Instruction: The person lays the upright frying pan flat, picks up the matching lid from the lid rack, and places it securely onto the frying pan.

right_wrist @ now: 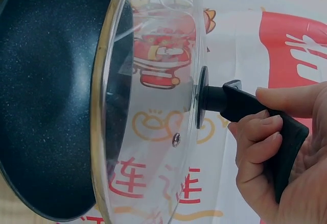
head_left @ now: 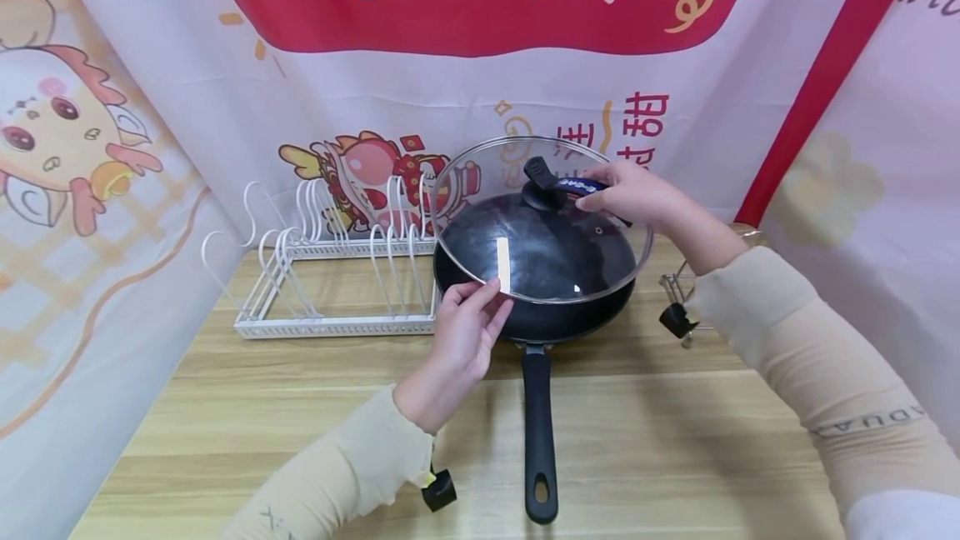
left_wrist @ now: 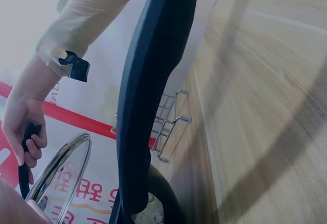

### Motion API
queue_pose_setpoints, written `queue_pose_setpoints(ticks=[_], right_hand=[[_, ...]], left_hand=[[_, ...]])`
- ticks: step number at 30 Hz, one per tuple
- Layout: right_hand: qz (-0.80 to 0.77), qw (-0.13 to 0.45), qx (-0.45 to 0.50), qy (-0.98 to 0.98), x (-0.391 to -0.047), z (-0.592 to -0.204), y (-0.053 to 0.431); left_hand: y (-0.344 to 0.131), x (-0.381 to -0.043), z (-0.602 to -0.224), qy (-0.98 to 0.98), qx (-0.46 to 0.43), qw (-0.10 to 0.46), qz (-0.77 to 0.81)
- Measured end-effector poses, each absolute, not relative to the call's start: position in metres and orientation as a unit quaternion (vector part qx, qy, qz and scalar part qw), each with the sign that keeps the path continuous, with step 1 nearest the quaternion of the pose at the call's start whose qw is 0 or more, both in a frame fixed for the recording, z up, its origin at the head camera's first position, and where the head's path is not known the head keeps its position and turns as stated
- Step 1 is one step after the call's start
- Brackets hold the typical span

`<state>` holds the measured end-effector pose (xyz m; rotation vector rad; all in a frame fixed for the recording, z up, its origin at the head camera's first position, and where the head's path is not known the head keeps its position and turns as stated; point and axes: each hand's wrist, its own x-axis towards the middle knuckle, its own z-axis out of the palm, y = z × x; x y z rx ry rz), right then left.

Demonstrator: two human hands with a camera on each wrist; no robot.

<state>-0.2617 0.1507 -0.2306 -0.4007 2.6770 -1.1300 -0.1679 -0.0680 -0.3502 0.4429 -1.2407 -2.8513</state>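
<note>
A glass lid (head_left: 480,232) with a metal rim and a black handle is held tilted above a black frying pan (head_left: 577,325). My right hand (head_left: 641,197) grips the lid's black handle (right_wrist: 245,104), fingers curled round it in the right wrist view. At the near left edge of the lid, my left hand (head_left: 465,336) pinches the rim between thumb and fingers. The right wrist view shows the lid standing at an angle to the dark speckled inside of the pan (right_wrist: 46,91). The pan's long handle (head_left: 537,432) points toward me.
To the left of the pan stands a white wire rack (head_left: 337,325) with upright loops. A small metal wire stand (head_left: 686,286) is at the right, partly behind my right forearm. Both are on the wooden table (head_left: 337,407), with a printed cloth (head_left: 420,90) hanging behind.
</note>
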Motion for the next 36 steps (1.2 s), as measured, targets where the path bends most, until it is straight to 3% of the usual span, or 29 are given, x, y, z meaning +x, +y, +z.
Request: queue_pose_setpoints(ticks=[17, 36], right_hand=[[-0.396, 0.102, -0.126, 0.904, -0.261, -0.232, 0.147], [-0.396, 0.130, -0.113, 0.902, -0.264, -0.235, 0.147]], left_hand=[[-0.090, -0.180, -0.351, -0.398, 0.136, 0.047, -0.906], [-0.096, -0.183, -0.349, -0.377, 0.158, 0.038, -0.912]])
